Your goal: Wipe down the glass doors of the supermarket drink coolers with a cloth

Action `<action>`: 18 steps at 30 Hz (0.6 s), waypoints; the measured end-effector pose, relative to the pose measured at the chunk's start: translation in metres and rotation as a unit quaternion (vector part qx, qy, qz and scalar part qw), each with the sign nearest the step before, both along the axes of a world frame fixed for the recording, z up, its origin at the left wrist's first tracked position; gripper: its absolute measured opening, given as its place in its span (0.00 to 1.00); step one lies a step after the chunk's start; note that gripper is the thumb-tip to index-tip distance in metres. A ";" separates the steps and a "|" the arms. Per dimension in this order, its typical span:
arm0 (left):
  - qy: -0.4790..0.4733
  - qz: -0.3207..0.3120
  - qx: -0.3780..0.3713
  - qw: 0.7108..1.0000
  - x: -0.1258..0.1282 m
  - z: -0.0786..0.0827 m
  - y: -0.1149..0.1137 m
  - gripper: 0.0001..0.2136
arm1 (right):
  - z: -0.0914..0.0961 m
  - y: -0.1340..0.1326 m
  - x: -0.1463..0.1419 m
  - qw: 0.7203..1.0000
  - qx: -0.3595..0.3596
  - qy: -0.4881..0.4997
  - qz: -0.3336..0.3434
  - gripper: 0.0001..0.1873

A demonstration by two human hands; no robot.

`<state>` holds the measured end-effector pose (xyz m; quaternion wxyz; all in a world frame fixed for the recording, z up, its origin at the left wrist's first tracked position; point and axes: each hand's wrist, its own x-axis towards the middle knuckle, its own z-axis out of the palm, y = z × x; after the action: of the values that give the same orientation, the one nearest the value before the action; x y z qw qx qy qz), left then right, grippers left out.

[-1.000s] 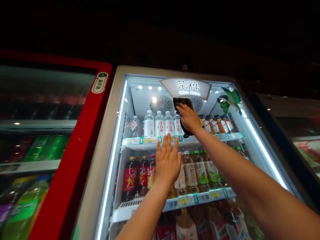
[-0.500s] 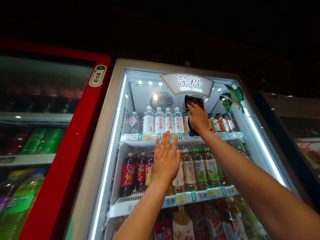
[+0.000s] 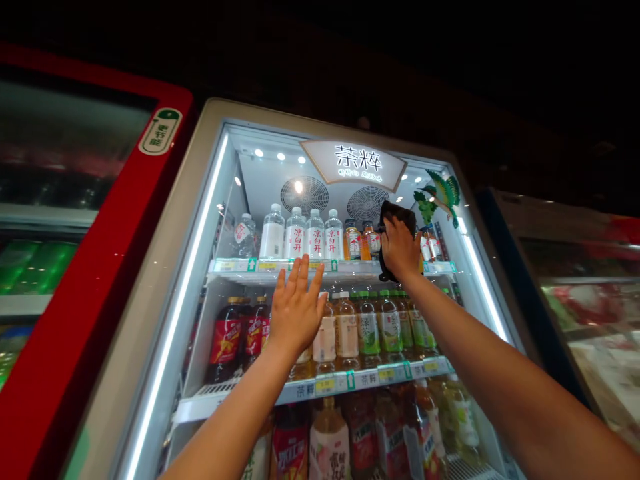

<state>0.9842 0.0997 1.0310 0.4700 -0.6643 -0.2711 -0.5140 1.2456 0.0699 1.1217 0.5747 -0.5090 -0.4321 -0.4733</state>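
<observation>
My right hand presses a dark cloth against the glass door of a lit drinks fridge, in front of the right part of the top shelf. Part of the cloth hangs below the hand near the shelf's edge. Lower and to the left, my left hand lies flat on or close to the glass, fingers spread, holding nothing. Behind the glass, clear water bottles and small orange-coloured bottles stand on the top shelf. Green-capped tea bottles and red-labelled bottles fill the shelf below.
A lit sign and a green bird-shaped decoration are at the fridge's top. On the left stands a red-framed cooler. Another display case is to the right, partly blurred. More bottles sit on the lower shelf.
The cloth under my right hand has moved right across the glass, uncovering the orange-coloured bottles. My left hand is slightly further left. The view has shifted, with the fridge now further left.
</observation>
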 end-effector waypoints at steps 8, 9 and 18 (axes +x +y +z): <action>0.046 -0.002 0.010 0.999 0.057 -0.012 -0.018 0.29 | 0.000 -0.006 -0.006 0.979 -0.072 -0.187 0.030 0.27; 0.052 -0.005 0.007 0.999 0.070 -0.015 -0.020 0.29 | 0.005 -0.007 -0.002 0.983 -0.072 -0.166 0.028 0.27; 0.061 -0.007 -0.010 0.998 0.134 -0.036 -0.011 0.31 | -0.015 -0.005 0.013 0.991 -0.055 -0.123 0.023 0.26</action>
<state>1.1181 0.0889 0.9945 0.4758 -0.7008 -0.2424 -0.4731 1.2582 0.0646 1.1068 0.4990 -0.4680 -0.5364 -0.4942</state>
